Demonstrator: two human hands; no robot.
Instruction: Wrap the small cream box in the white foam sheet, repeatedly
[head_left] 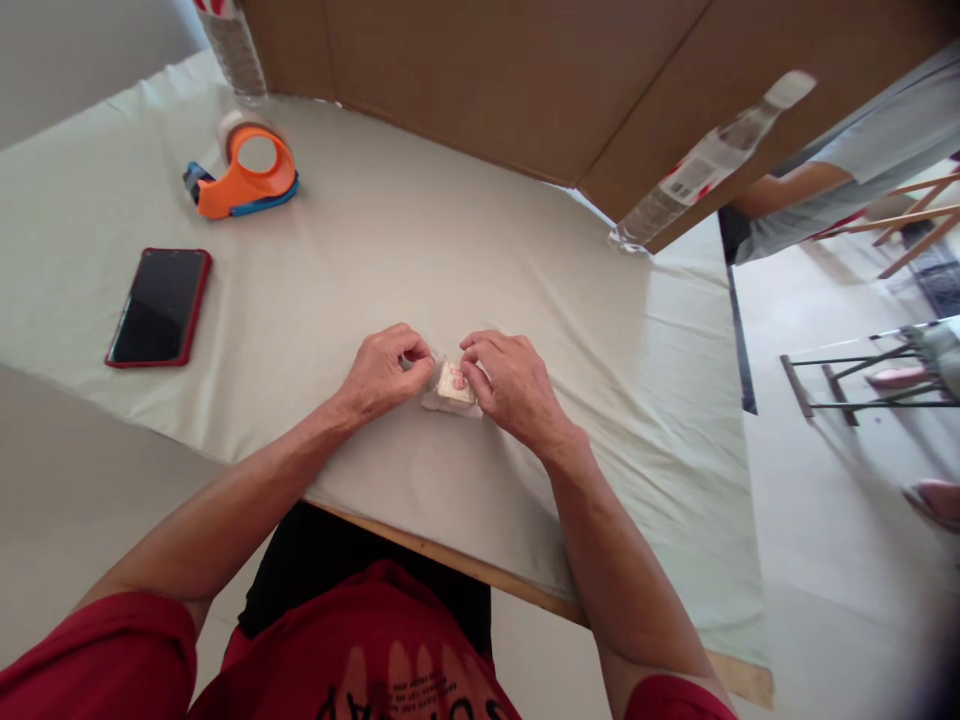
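Nearest the camera is the person's red shirt (360,650). Both bare forearms reach up from it across the near table edge to the middle of the cloth-covered table (337,260).

At the far left a dark phone (159,306) in a red case lies flat and face up, just inside the left edge of the cloth. Behind it sits an orange tape dispenser (244,175), and behind that a clear bottle (234,50) stands against the cardboard wall (487,70).

The left hand (382,375) is curled tight, with the thumb and fingertips pinched together on the left edge of a small packet (452,388). The packet is a pale, clear-wrapped square with a reddish print. It rests on the cloth between the two hands, near the front edge of the table.

The right hand (510,385) meets it from the other side. Its fingers are bent and closed down on the packet's right edge, and its thumb is hidden underneath. The two hands sit close together, with only the packet between them.

There is bare cloth all around the hands: a wide stretch back to the cardboard and open room to either side.

Further right a second clear bottle (705,165) stands against the corner of the cardboard. Beyond the right edge of the table, another person's arm in a grey sleeve (847,170) shows above a metal stool frame (847,380) on the pale floor.
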